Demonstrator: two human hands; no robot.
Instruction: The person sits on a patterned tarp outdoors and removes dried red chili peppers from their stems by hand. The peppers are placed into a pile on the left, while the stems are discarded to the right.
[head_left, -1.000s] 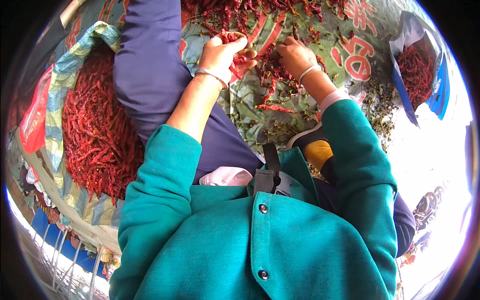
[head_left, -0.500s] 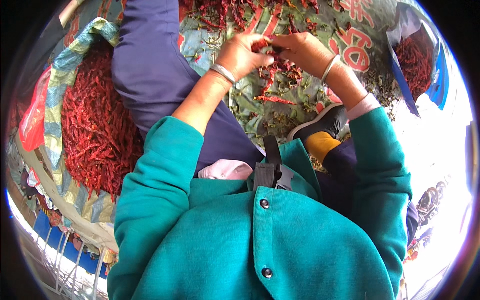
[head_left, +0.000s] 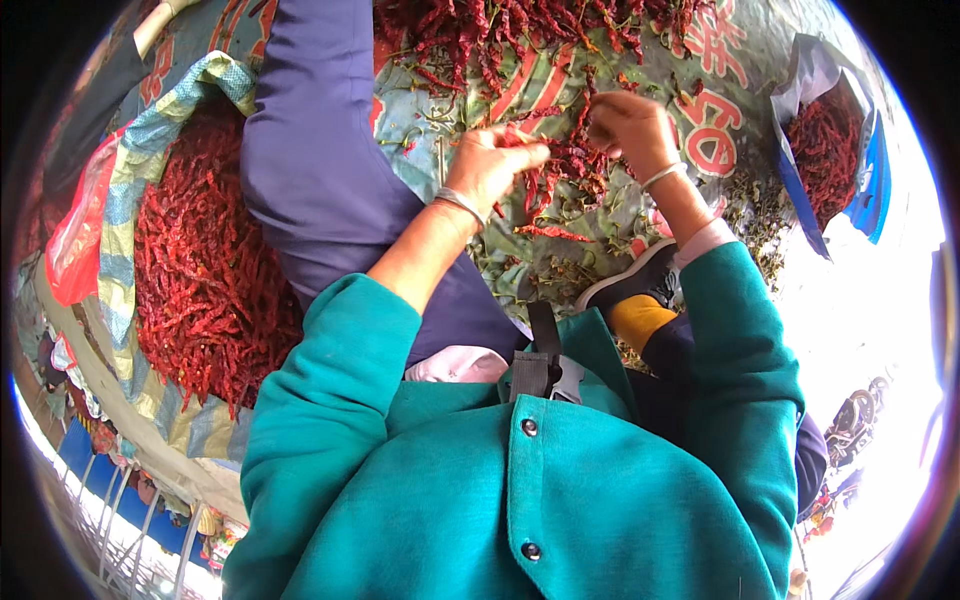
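My left hand (head_left: 490, 165) is closed round a dried red chili (head_left: 512, 137), with its thumb pointing right. To its right, my right hand (head_left: 636, 132) has its fingers curled in and pinched. Whether anything sits in that pinch is hidden. Its fingertips are beside a small heap of dried red chilies (head_left: 572, 160) on the printed green sheet (head_left: 500, 262). A single long chili (head_left: 555, 233) lies below the heap. Loose stems and dry bits are scattered about both hands.
A bigger chili pile (head_left: 480, 30) spreads along the far edge. At left stands an open woven sack (head_left: 120, 250) full of chilies, by a red plastic bag (head_left: 75, 250). A blue bag (head_left: 872, 185) of chilies stands at right. Another person's hand (head_left: 180, 5) shows far left.
My hands were together over the chilies and are now apart. The right one has gone right and slightly nearer, the left one slightly nearer. More of the far pile shows.
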